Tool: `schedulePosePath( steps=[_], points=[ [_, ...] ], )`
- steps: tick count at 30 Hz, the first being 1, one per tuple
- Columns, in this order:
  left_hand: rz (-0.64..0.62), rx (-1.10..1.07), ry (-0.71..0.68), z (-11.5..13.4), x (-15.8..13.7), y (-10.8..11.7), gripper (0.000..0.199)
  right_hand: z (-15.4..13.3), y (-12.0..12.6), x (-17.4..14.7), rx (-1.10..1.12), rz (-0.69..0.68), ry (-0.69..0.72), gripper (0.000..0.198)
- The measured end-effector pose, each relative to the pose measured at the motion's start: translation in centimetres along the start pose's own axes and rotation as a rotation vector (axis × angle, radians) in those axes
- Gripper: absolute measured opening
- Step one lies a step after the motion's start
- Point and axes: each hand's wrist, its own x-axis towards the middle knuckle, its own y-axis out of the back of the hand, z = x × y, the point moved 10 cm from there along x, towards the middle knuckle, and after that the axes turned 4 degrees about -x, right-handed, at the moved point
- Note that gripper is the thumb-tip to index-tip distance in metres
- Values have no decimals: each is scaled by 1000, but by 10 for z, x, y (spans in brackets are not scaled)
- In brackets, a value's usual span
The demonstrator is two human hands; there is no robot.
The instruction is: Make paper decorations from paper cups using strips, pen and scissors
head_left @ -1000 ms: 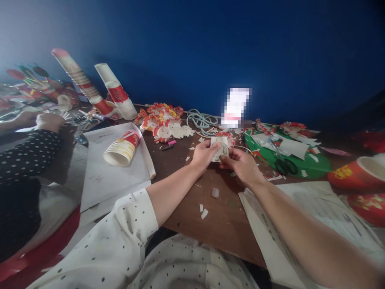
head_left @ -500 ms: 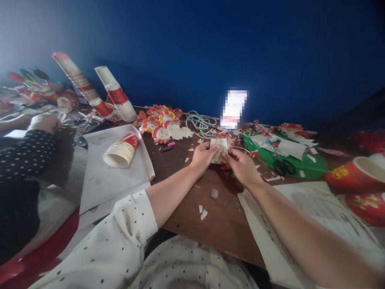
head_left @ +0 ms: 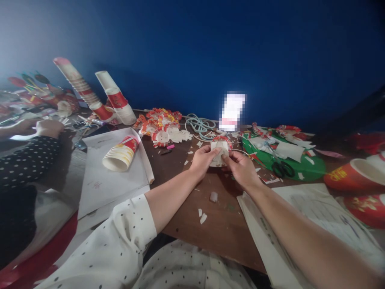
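Observation:
Both hands meet over the table around a paper-cup craft piece (head_left: pixel 219 159), pale on the side facing me, with a curled red and orange fringe at its far edge. A squarish white paper piece (head_left: pixel 219 147) lies on its face. My left hand (head_left: pixel 202 161) grips the left side, thumb pressed on the white paper. From the right, my right hand (head_left: pixel 240 166) pinches the craft with thumb and fingers. The fingers behind it are partly hidden. Similar finished-looking paper-cup crafts (head_left: pixel 162 127) lie in a heap beyond my left hand.
Left stands a shallow white box lid (head_left: pixel 99 190) holding nested paper cups (head_left: pixel 120 154). Black-handled scissors (head_left: pixel 283 169) rest on a green sheet (head_left: pixel 313 166) at right. Papers (head_left: pixel 319 216) lie under my right forearm. A lit screen (head_left: pixel 232 112) leans at the wall. A co-worker's hand (head_left: pixel 49 127) is far left.
My hands keep their grip on the craft, with barely any shift. The whole view has tilted slightly, and the co-worker's hand at far left has moved a little.

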Motion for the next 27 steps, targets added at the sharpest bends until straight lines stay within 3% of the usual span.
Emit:
schedulePosePath(
  steps=[8, 16, 23, 27],
  points=[
    [20, 54, -20, 5, 2, 4, 31, -2, -4, -3, 9, -30, -40, 39],
    [70, 502, -9, 14, -1, 10, 17, -9, -4, -1, -133, -55, 64, 37],
    [-2, 1089, 62, 28, -7, 14, 14, -6, -8, -7, -642, -72, 98, 52],
    [-34, 1350, 35, 31, -8, 12, 17, -6, -15, -14, -903, -124, 68, 49]
  ],
)
